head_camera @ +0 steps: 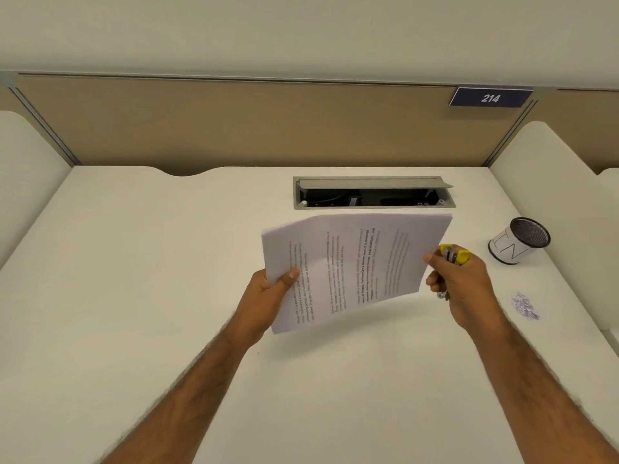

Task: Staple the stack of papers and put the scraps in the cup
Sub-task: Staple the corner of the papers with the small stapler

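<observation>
papers lifted, stapler at their edge

a pale cream worktop [134, 262] fills a study booth, closed at the back by a tan partition [234, 128] and at each side by rounded white side panels [536, 155].

the left hand [268, 296] pinches the stack of papers [351, 262] at its near left corner, thumb on the top sheet and fingers underneath. the stack of papers is held clear of the worktop, tilted and slightly bowed, with a soft shadow under it; the printed lines run sideways and are too blurred to read.

the right hand [462, 286] sits just right of the stack, its fingers curled round a yellow and metal stapler [454, 254]. the thumb tip reaches the stack's right edge. the stapler's yellow head pokes up above the knuckles, just beside that edge; whether its mouth is over the paper cannot be told.

further right of the stack, near the worktop's right side, stands a cup [517, 242] with a dark mesh mouth and a white wrap marked in pen, tipped toward the camera by the wide lens. right of the stack and nearer the person than the cup, a small heap of scraps [526, 306] lies on the worktop.

behind the stack, a grey cable hatch [373, 192] is set into the worktop with its lid raised. above and to the right of the stack, a dark blue number plate [490, 98] reading 214 hangs on the partition's top rail.
</observation>
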### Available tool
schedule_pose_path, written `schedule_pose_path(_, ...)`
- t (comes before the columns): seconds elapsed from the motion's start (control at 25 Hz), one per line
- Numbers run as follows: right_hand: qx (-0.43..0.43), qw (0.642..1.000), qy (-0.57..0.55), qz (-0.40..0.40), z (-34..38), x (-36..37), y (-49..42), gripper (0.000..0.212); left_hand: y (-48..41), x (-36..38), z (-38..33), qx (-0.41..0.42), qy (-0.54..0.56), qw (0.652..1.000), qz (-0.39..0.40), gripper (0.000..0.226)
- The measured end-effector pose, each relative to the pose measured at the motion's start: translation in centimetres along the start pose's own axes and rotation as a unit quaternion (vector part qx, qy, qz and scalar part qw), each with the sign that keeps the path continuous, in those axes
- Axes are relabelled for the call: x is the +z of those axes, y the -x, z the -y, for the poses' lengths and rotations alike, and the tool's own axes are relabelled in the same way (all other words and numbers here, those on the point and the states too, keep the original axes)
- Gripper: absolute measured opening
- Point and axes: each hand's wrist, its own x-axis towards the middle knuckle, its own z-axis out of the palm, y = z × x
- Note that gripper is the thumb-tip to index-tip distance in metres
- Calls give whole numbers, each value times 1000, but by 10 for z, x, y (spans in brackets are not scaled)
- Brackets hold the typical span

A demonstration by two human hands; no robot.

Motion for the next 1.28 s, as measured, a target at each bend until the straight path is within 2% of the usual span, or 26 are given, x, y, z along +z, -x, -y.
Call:
schedule_pose_path(0.12, 14, 992, -68, -109, 16, -12, 6, 14, -2, 6, -11, -3, 93, 995, -21, 22)
schedule_pose_path(0.2, 66, 986, -91, -126, 17, -13, 20, 19, -4, 10, -18, -23, 147, 988, -35, 28)
schedule_pose_path(0.32, 157, 985, -72, -13, 6, 2, 56, 21, -6, 17, -26, -50, 198, 978, -44, 29)
schedule_pose_path(0.48, 254, 939, -164, 164, -9, 30, 108, 17, -7, 25, -34, -63, 227, 970, -52, 26)
schedule_pose_path(0.56, 239, 931, -164, 221, -13, 42, 128, 17, -8, 29, -37, -65, 229, 970, -54, 24)
schedule_pose_path(0.68, 168, 949, -96, 247, -15, 60, 147, 24, -8, 35, -39, -66, 230, 969, -59, 24)
schedule_pose_path(0.76, 91, 966, 26, 241, -14, 70, 154, 25, -7, 38, -40, -67, 229, 969, -58, 24)
schedule_pose_path(0.8, 39, 963, 118, 239, -11, 74, 156, 23, -6, 39, -40, -68, 228, 970, -58, 23)
schedule_pose_path(0.84, -19, 945, 214, 245, -9, 77, 158, 22, -5, 40, -40, -69, 225, 970, -58, 22)
schedule_pose_path(0.92, -124, 878, 370, 278, -3, 81, 158, 15, -3, 41, -39, -71, 215, 973, -56, 21)
schedule_pose_path(1.0, -189, 825, 446, 292, 5, 86, 155, 11, -1, 41, -38, -69, 205, 975, -49, 20)
schedule_pose_path(1.04, -202, 816, 456, 292, 9, 88, 154, 11, 0, 41, -37, -69, 199, 977, -45, 20)
schedule_pose_path(1.08, -201, 818, 452, 295, 12, 91, 154, 13, 1, 42, -37, -69, 193, 978, -42, 20)
schedule_pose_path(1.16, -143, 846, 407, 313, 17, 94, 155, 25, 1, 43, -37, -69, 186, 979, -43, 22)
schedule_pose_path(1.28, 32, 894, 252, 369, 17, 93, 155, 45, 1, 42, -38, -64, 203, 976, -41, 24)
